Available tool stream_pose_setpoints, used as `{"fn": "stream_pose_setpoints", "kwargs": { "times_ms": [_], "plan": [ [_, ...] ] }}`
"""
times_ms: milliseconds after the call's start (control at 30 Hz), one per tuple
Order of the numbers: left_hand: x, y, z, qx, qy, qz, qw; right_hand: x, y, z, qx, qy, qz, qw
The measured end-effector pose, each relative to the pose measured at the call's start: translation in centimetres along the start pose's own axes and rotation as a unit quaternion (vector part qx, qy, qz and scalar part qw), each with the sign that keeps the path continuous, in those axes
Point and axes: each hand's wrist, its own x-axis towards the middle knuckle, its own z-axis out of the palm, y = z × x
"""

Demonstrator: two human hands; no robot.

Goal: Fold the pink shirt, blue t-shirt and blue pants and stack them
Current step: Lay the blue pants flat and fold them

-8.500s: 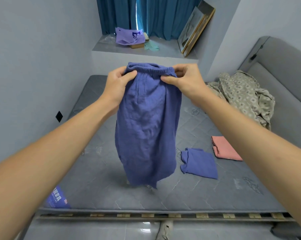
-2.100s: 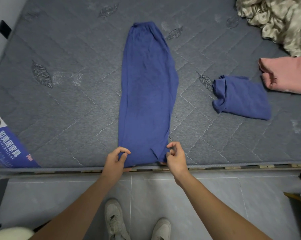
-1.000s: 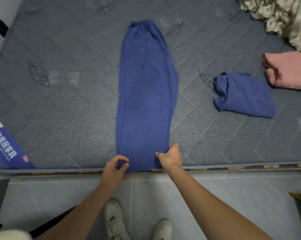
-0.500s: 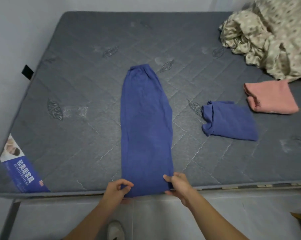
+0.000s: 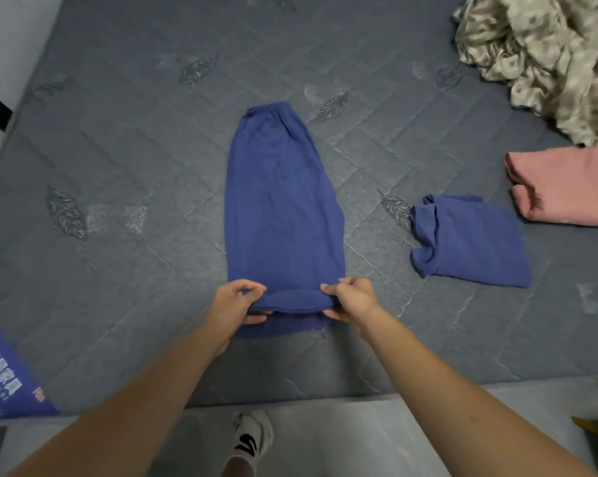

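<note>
The blue pants (image 5: 280,208) lie lengthwise on the grey mattress (image 5: 118,139), folded in half along the legs, waistband at the far end. My left hand (image 5: 234,304) pinches the left corner of the leg hems and my right hand (image 5: 351,299) pinches the right corner. The hem end is lifted and curled over toward the waistband. The folded blue t-shirt (image 5: 469,246) rests on the mattress to the right of the pants. Beyond it, the folded pink shirt (image 5: 559,187) sits at the right edge of view.
A crumpled beige patterned blanket (image 5: 545,53) fills the far right corner of the mattress. A blue printed label (image 5: 5,376) is at the mattress's near left corner. A grey wall (image 5: 5,36) borders the left side. My shoe (image 5: 251,438) stands on the floor below.
Both hands have lifted the hem end of the pants off the mattress's near edge and carried it forward, starting a fold toward the waistband. The view has tilted down.
</note>
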Motion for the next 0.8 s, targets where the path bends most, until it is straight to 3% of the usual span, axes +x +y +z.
{"fn": "stream_pose_setpoints", "kwargs": {
  "times_ms": [167,367,500,667,800],
  "plan": [
    [5.9,3.3,-0.4,-0.012,-0.029,-0.017,0.999,4.6,-3.8,2.4,-0.026,-0.056,-0.061,0.996],
    [11.4,7.8,-2.3,-0.015,-0.112,-0.026,0.993,9.8,-9.0,4.1,-0.025,-0.185,0.011,0.982],
    [14.9,9.2,-2.8,0.028,-0.085,-0.004,0.996,12.8,-10.8,5.3,-0.087,-0.149,-0.039,0.984],
    [18.6,10.7,-2.1,0.115,-0.036,0.017,0.993,16.2,-12.0,5.9,-0.247,-0.088,-0.110,0.959],
    [19.7,12.4,-2.1,0.210,0.014,0.091,0.973,18.1,-13.7,6.1,-0.344,-0.038,-0.256,0.903]
  ]
}}
